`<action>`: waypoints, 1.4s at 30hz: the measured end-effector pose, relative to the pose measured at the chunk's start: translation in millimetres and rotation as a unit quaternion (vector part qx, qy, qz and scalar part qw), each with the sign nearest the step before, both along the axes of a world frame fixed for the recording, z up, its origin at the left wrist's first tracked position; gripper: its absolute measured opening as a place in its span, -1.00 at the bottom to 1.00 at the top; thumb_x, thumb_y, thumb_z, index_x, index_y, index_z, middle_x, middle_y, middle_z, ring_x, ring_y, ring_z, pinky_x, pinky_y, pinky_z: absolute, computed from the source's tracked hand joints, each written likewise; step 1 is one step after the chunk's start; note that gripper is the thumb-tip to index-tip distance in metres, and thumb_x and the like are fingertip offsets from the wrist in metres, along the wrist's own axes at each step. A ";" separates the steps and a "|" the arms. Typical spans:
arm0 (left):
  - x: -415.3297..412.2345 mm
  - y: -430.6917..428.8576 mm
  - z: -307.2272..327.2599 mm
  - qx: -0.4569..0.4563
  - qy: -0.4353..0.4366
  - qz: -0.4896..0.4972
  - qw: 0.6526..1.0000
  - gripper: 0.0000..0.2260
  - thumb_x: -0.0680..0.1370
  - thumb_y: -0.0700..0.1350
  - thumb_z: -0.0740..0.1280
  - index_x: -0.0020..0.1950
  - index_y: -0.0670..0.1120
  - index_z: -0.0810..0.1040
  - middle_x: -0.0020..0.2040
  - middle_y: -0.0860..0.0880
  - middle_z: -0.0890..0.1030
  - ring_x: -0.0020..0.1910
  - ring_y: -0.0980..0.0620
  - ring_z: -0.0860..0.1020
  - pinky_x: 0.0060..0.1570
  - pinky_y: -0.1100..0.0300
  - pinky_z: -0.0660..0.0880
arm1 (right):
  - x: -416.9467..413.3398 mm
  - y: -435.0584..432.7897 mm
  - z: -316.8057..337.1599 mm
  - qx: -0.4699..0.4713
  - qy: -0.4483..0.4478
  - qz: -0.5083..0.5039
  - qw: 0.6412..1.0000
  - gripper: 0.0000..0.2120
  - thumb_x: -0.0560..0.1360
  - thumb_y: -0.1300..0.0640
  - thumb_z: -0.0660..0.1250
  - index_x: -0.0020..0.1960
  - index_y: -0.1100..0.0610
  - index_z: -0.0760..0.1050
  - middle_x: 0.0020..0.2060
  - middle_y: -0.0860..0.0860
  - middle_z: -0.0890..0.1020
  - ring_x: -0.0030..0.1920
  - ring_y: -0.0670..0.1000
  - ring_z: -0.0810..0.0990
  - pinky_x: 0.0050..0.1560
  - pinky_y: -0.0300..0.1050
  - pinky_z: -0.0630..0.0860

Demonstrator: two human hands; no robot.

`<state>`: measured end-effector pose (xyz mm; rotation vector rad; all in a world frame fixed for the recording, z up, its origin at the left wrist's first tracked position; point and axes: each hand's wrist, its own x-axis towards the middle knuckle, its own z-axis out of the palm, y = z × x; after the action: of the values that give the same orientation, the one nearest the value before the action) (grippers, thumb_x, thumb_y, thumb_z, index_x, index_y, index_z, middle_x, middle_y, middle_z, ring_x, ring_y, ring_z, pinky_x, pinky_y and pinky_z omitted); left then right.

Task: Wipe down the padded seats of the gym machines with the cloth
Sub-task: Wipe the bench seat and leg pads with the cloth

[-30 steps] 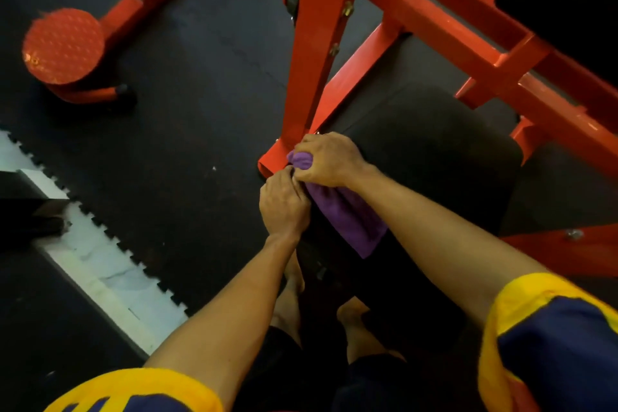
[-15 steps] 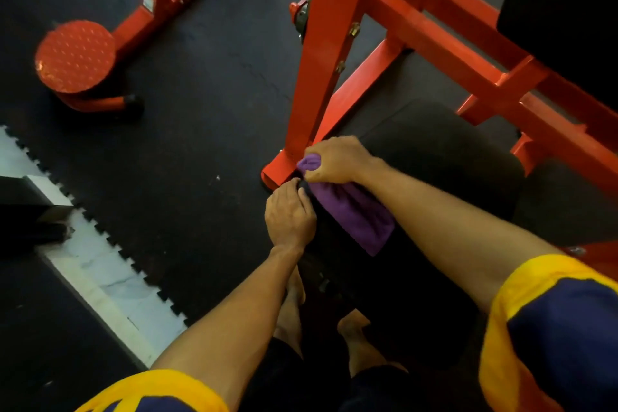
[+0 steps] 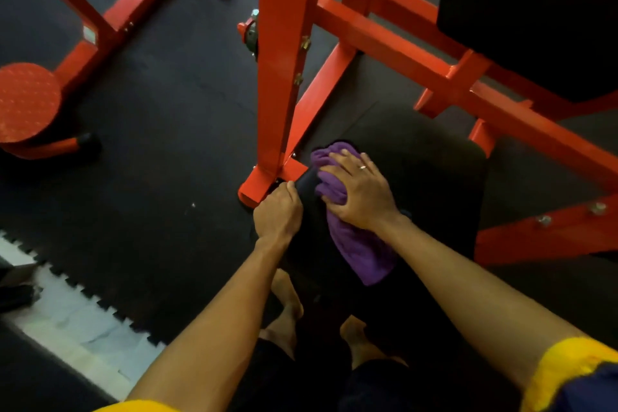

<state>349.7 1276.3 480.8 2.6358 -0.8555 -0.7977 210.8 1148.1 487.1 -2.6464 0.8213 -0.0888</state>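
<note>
Purple and fleecy, the cloth [image 3: 359,254] is bunched into soft folds under the right hand [image 3: 363,192], which lies on top of it. The fingers, one with a ring, reach over the folds and the thumb tucks in from the 7 o'clock side, so the hand is closed on the bunch and presses it onto the black padded seat [image 3: 434,184]. A rumpled end pokes out past the fingertips toward 10 o'clock, and a longer flat tail runs from under the wrist toward 5 o'clock, down the seat's near edge.

Just beside it at 8 o'clock, the left hand [image 3: 277,212] curls its fingers over the seat's left rim, gripping it.

An orange-red frame post [image 3: 281,60] rises at 11 o'clock, its foot near the left knuckles. A dark back pad [image 3: 535,10] sits at 1 o'clock. Bare feet [image 3: 287,304] stand at 6 o'clock on the black floor mat [image 3: 160,130], and a dimpled red disc [image 3: 28,100] lies well apart at 9 o'clock.
</note>
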 end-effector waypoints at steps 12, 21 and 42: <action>-1.7 -66.1 -8.1 -0.049 0.057 -0.080 0.994 -0.68 0.73 0.02 -0.01 0.20 -0.07 0.48 0.22 -0.17 0.61 0.19 -0.27 0.57 0.05 -0.07 0.43 | 24.2 -19.4 0.9 0.045 -0.059 -0.113 0.991 -0.50 0.50 -0.17 0.34 0.34 0.07 0.60 0.37 0.05 0.56 0.48 0.10 0.41 0.56 0.11 0.23; -10.4 -102.9 -13.7 -0.064 0.059 -0.051 0.995 -0.66 0.73 0.00 -0.01 0.15 -0.10 0.51 0.09 -0.15 0.63 0.06 -0.21 0.60 0.10 -0.12 0.52 | -22.3 -85.8 -0.7 0.031 -0.054 -0.260 0.964 -0.60 0.56 0.04 0.34 0.39 0.03 0.51 0.45 0.02 0.46 0.43 0.13 0.43 0.49 0.12 0.34; -32.4 -146.1 -10.7 -0.096 -0.021 -0.017 0.995 -0.69 0.71 0.06 0.11 0.22 -0.07 0.55 0.08 -0.12 0.66 0.01 -0.19 0.62 -0.10 -0.01 0.43 | 52.9 -145.2 15.0 0.069 0.058 0.004 0.996 -0.61 0.46 -0.10 0.26 0.13 0.09 0.66 0.13 0.06 0.66 0.18 0.18 0.58 0.35 0.06 0.38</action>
<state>317.3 1130.3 470.2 2.4835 -0.9415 -0.6371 263.7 1003.0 502.1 -2.5436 0.8237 0.1210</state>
